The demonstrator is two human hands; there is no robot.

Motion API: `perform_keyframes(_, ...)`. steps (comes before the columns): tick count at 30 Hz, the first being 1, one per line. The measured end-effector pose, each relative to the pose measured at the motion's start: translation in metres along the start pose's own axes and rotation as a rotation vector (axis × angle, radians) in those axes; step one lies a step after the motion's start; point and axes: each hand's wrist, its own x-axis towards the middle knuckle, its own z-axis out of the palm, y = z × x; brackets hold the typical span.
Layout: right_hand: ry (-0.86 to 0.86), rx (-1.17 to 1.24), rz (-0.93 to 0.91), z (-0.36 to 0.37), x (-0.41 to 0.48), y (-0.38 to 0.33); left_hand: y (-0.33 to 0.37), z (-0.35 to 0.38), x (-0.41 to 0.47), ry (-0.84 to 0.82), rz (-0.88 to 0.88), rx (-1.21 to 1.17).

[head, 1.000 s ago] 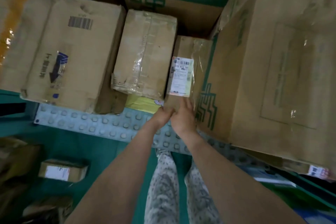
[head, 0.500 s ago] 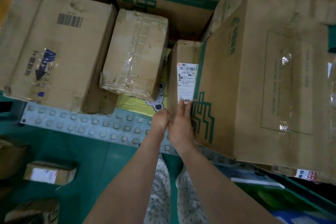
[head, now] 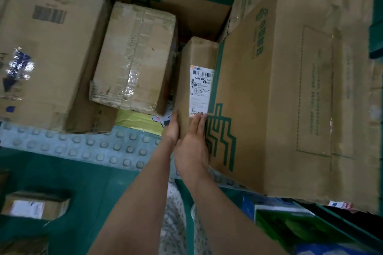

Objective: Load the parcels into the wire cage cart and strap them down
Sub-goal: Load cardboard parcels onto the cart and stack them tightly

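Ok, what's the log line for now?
narrow brown cardboard parcel with white label: beside large green-printed cardboard box | left hand: touches side | right hand: flat on front

Centre: narrow parcel (head: 194, 58), plain brown; its label (head: 200, 91) white with black barcode bars. At 3 o'clock I read a big carton (head: 279, 99), tan with dark green angular line-work and green characters. At 10 o'clock, taped box (head: 134, 58), pale brown under glossy clear tape. At 8 o'clock, platform (head: 83, 149), pale blue-grey, studded in rows; floor (head: 83, 192), teal. At 6 o'clock, trousers (head: 176, 223), white with small dark speckles.
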Motion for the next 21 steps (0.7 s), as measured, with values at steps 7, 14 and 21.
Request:
perform_keyframes(7, 0.1, 0.161, -0.046, -0.011, -0.023, -0.002, 0.016, -0.026, -0.018, 0.244, 0.08, 0.092)
perform_keyframes(14, 0.36, 0.288, -0.147, -0.009, -0.055, -0.012, 0.034, -0.029, -0.071, 0.327, 0.17, 0.207)
perform_keyframes(21, 0.266, 0.417, -0.093, -0.019, -0.056, -0.01, 0.046, -0.039, -0.092, 0.253, 0.141, 0.406)
